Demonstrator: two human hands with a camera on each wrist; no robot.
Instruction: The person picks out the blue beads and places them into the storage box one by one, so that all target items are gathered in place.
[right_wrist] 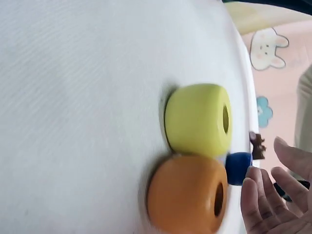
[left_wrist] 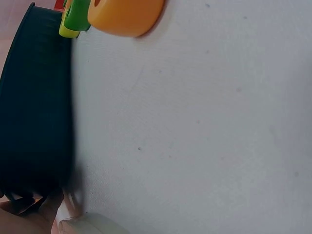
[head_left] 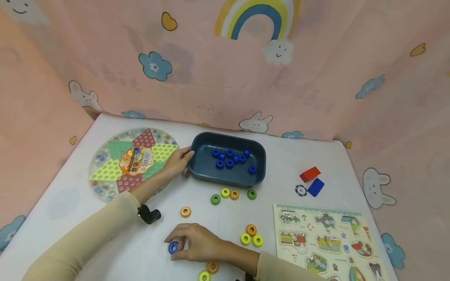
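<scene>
My left hand (head_left: pixel 178 162) grips the left end of a dark blue-grey plastic tray (head_left: pixel 225 181), thumb at the rim. Several blue beads (head_left: pixel 229 163), some ring-shaped and some round, lie in the tray. Around a blue ring bead (head_left: pixel 173 247) on the table, the thumb and fingers of my right hand (head_left: pixel 198 242) are spread. In the right wrist view the thumb stands apart from that blue bead (right_wrist: pixel 238 168), while the fingertips overlap it. Close to the right wrist are an orange bead (right_wrist: pixel 187 195) and a yellow bead (right_wrist: pixel 197 119).
Loose green (head_left: pixel 216 199), yellow and orange beads lie before the tray, with another cluster (head_left: pixel 251 230) farther right. A round star-patterned game board (head_left: pixel 114 169) lies at left. On the right are a picture puzzle board (head_left: pixel 327 234), red block (head_left: pixel 310 174), blue card (head_left: pixel 316 187) and chip (head_left: pixel 300 190).
</scene>
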